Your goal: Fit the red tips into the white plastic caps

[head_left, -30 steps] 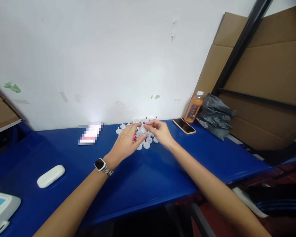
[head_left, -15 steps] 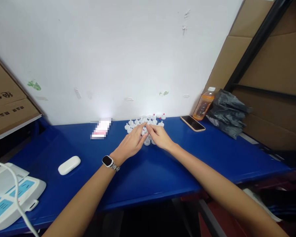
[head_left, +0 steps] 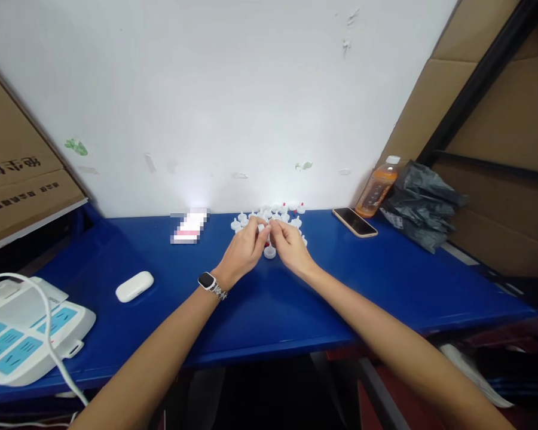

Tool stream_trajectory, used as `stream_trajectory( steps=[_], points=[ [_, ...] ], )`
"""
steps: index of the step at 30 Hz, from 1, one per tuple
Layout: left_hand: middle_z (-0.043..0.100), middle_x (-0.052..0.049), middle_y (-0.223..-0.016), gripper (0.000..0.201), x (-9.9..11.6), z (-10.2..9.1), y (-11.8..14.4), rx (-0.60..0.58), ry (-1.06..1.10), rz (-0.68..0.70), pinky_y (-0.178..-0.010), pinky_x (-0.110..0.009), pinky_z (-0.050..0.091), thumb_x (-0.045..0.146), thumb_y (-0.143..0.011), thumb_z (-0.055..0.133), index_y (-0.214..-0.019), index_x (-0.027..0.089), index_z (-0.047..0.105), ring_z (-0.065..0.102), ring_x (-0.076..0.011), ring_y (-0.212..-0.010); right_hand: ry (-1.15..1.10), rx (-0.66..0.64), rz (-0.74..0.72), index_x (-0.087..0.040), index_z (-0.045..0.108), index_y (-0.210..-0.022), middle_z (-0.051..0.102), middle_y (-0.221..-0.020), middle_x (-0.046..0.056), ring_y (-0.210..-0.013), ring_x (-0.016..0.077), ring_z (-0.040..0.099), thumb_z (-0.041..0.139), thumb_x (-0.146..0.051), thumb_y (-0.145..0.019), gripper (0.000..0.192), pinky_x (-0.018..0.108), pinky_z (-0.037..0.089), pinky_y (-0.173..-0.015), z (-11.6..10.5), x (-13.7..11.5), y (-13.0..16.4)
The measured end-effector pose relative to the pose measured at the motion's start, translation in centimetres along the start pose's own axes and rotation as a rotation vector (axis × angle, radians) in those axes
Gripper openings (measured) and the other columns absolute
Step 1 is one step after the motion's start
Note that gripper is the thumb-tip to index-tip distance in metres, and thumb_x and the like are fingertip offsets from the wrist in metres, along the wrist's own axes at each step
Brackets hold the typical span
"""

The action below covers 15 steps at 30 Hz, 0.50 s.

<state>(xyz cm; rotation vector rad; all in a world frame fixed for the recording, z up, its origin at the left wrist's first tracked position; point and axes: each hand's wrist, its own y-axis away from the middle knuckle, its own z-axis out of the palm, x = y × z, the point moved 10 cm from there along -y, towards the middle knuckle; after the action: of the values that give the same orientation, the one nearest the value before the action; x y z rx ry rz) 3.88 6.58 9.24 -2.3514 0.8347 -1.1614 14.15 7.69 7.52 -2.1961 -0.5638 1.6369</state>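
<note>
Pinching together over a cluster of small white caps (head_left: 278, 218) near the wall, left hand (head_left: 244, 251) and right hand (head_left: 289, 248) hide whatever tiny piece their fingertips hold; grip contents unclear.

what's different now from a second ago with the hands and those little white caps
Both hands have closed in: the left hand and right hand now meet fingertip to fingertip over the white caps, pinching something small between them. Caps, phone and bottle stayed put.
</note>
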Motion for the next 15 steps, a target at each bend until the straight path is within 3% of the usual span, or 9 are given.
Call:
stream_trajectory(
  steps=[4, 8, 12, 15],
  points=[
    [0.046, 0.003, -0.063, 0.04, -1.2, -0.2, -0.4, 0.179, 0.347, -0.169, -0.052, -0.023, 0.036, 0.051, -0.1, 0.033, -0.079, 0.02, 0.047, 0.043, -0.0102, -0.054, 0.235, 0.061, -0.105, -0.022, 0.04, -0.068, 0.043, -0.058, -0.002, -0.055, 0.0125, 0.041, 0.032, -0.051, -0.101, 0.045, 0.026, 0.034, -0.058, -0.3, -1.8, -0.1],
    [0.04, 0.005, -0.057, 0.043, -2.7, 0.6, -0.7, 0.173, 0.598, -0.3, -0.045, -0.021, 0.033, 0.058, -0.094, 0.043, -0.075, 0.019, 0.047, 0.038, -0.0083, -0.047, 0.294, 0.057, -0.151, -0.022, 0.041, -0.069, 0.044, -0.059, -0.002, -0.055, 0.0124, 0.042, 0.032, -0.045, -0.101, 0.041, 0.026, 0.034, -0.059, 0.0, -2.5, -0.1],
    [0.031, 0.008, -0.051, 0.039, -6.2, -1.9, -0.2, 0.353, 0.717, -0.498, -0.045, -0.023, 0.039, 0.051, -0.096, 0.036, -0.074, 0.021, 0.045, 0.035, -0.0091, -0.042, 0.318, 0.146, -0.169, -0.022, 0.036, -0.066, 0.042, -0.058, -0.002, -0.055, 0.0127, 0.04, 0.032, -0.042, -0.102, 0.042, 0.027, 0.033, -0.059, -2.3, -2.7, 0.2],
    [0.031, 0.006, -0.053, 0.037, -6.5, -4.3, -0.6, 0.412, 0.651, -0.414, -0.047, -0.022, 0.039, 0.049, -0.098, 0.037, -0.078, 0.02, 0.049, 0.035, -0.0094, -0.045, 0.402, 0.116, -0.09, -0.022, 0.037, -0.066, 0.042, -0.057, -0.002, -0.055, 0.0134, 0.041, 0.033, -0.042, -0.101, 0.041, 0.027, 0.03, -0.058, -3.7, -1.3, -0.2]
  ],
)
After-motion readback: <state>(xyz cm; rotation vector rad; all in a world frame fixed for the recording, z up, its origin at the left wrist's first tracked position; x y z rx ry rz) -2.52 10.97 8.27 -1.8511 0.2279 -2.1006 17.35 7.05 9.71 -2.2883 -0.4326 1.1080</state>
